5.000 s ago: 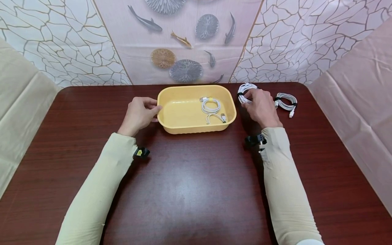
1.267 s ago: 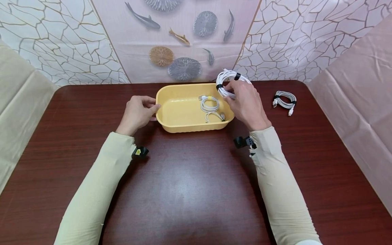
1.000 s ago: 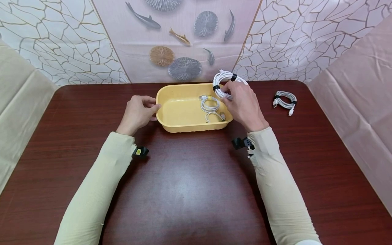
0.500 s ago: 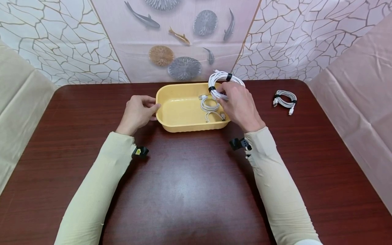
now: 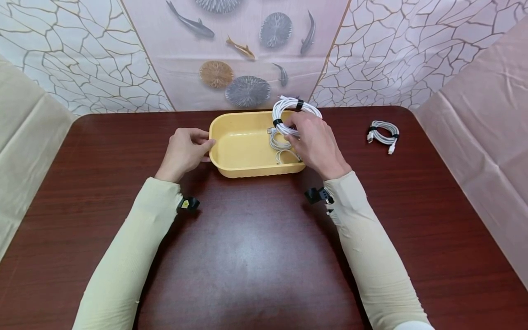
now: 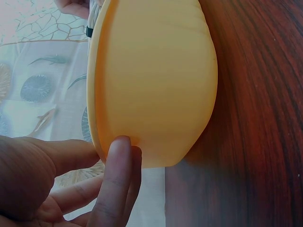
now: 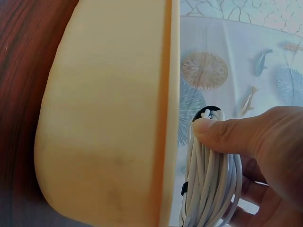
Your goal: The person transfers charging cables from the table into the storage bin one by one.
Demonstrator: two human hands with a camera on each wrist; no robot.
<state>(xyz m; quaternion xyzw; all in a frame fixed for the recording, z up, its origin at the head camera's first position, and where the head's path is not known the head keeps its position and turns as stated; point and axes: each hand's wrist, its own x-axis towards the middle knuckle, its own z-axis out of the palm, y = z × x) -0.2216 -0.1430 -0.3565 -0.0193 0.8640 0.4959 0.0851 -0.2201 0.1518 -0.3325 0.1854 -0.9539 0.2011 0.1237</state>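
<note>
My right hand (image 5: 315, 142) grips a thick coil of white cable (image 5: 284, 107) bound with black straps, held over the right end of a yellow plastic basin (image 5: 243, 172). In the right wrist view, the thumb presses on the coiled cable (image 7: 208, 175) beside the basin's wall. Two thinner white cables lie inside the basin: one looped cable (image 5: 279, 145) and a smaller one (image 5: 284, 153) near the front wall, both partly hidden by the hand and coil. At the basin's left end, my left hand (image 5: 185, 151) pinches the rim, thumb on top and fingers against the outer wall (image 6: 151, 85).
A grey-white coiled cable (image 5: 384, 133) with black straps lies on the dark wooden table (image 5: 247, 256) at the back right. Patterned cloth (image 5: 247, 46) hangs behind the table's far edge, with plain cloth (image 5: 478, 105) at the sides.
My right hand has picked up the thick white cable coil from the table, right of the basin, and carried it left over the basin's right end. The left hand has stayed on the rim.
</note>
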